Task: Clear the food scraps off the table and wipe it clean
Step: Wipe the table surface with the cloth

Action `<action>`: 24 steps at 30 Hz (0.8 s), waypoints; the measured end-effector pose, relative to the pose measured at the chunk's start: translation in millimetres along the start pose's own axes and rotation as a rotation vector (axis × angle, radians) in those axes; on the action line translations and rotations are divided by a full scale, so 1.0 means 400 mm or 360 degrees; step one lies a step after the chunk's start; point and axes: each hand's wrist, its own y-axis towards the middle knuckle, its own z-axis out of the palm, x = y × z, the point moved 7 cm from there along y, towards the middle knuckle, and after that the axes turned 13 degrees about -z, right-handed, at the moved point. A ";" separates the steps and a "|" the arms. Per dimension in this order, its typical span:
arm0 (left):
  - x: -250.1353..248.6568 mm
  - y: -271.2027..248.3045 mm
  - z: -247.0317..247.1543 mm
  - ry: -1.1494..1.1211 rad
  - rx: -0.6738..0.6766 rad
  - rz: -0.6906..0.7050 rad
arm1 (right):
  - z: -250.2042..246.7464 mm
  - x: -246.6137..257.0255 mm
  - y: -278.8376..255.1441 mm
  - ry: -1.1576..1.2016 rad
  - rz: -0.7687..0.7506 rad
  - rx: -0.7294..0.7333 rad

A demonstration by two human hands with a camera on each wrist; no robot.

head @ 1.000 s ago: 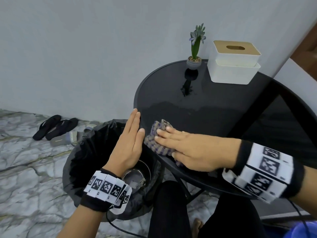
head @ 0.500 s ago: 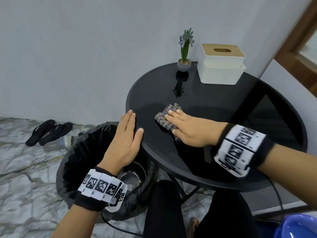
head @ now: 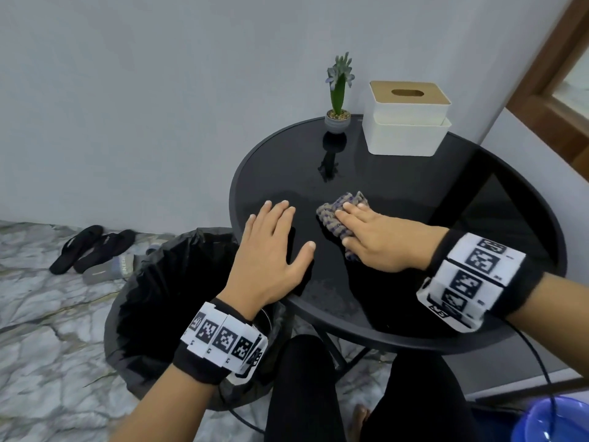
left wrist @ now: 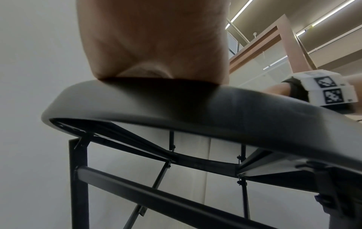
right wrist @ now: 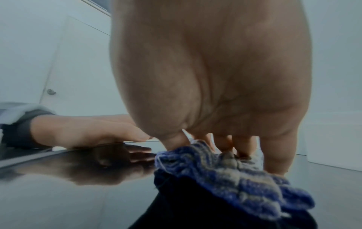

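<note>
Round black glass table (head: 414, 218). Right hand (head: 376, 240) flat, fingers straight, pressing blue-grey knitted cloth (head: 334, 218) onto tabletop near centre. Left hand (head: 271, 253) flat, fingers straight, on table's near-left edge. Bin with black liner (head: 165, 282) on floor, just left of table. Potted plant (head: 338, 94), tissue box (head: 409, 118) at far side.

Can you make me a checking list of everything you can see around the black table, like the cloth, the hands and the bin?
Surface: round black table, glossy, no scraps seen.
Job's things: checked cloth bunched on it; black-lined bin beside the table's left edge.
Clutter: potted plant, white tissue box at the back.
Hands: left hand flat on the table edge; right hand pressing the cloth.
Cables: black cable from the right wrist.
Surroundings: sandals, marble floor, blue basin.
</note>
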 end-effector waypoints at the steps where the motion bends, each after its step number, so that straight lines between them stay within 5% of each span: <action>1: -0.004 0.000 0.006 0.0053 0.0004 0.0000 | -0.007 -0.009 0.018 -0.0006 0.0027 -0.0023; 7: 0.011 0.001 0.026 0.0293 0.0090 -0.0027 | -0.021 0.015 0.092 -0.0002 -0.0032 -0.0061; 14: 0.007 0.000 0.028 0.0355 0.0099 -0.0015 | 0.016 0.041 -0.037 0.0036 -0.0261 -0.0069; 19: 0.003 -0.002 0.030 0.0402 0.0109 -0.0022 | 0.021 -0.027 -0.065 0.0053 -0.0097 -0.0072; 24: 0.000 -0.002 0.035 0.0419 0.0119 -0.0027 | -0.014 -0.046 0.044 0.0008 -0.0031 -0.0164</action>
